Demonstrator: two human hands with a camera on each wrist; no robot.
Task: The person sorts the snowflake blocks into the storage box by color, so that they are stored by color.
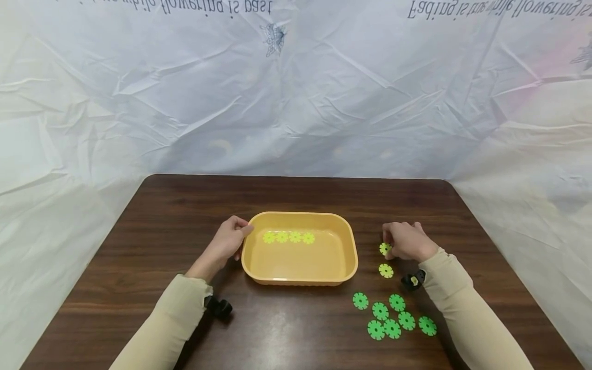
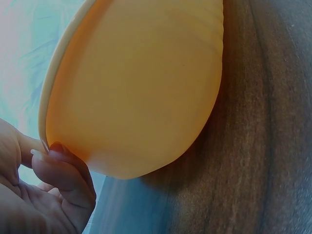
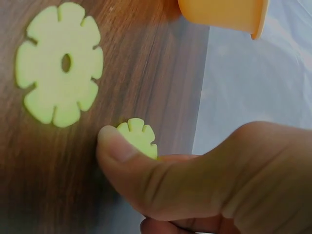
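My left hand (image 1: 228,238) pinches the left end of the yellow plastic basin (image 1: 296,272), thumb and fingers on its rim (image 2: 45,97). Inside the basin, several yellow-green notched discs (image 1: 282,237) lie in a row towards the far wall. To the right of it, my right hand (image 1: 407,240) pinches a yellow-green notched disc (image 3: 138,136) between thumb (image 3: 117,146) and fingers. The fingers behind the disc are mostly hidden by the thumb. Another yellow-green disc (image 1: 386,271) with a central hole lies flat on the table, just nearer than that hand.
Several green notched discs (image 1: 392,329) lie loosely grouped on the dark wood table (image 1: 185,200), at the near right by the right sleeve (image 1: 462,298). Behind the table's far edge hangs a pale printed sheet (image 1: 296,103). Black wrist devices (image 1: 218,307) are on both wrists.
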